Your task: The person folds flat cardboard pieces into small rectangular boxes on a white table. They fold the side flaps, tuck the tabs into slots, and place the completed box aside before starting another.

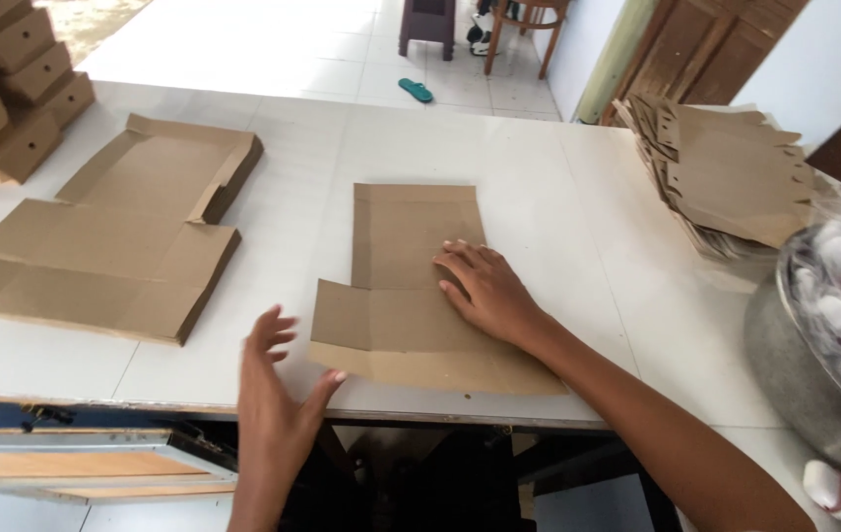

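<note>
A flat brown cardboard box blank [401,236] lies on the white table [539,167] in front of me. My right hand [485,291] rests palm down on its middle, fingers spread and pressing it flat. My left hand [273,394] hovers at the table's near edge, just left of the blank's lower left flap, fingers apart and holding nothing.
A stack of flat blanks [115,232] lies at the left, with folded brown boxes [2,89] piled at the far left. Another pile of die-cut blanks [726,172] sits at the right. A bowl of small white items under clear plastic [839,325] stands at the right edge.
</note>
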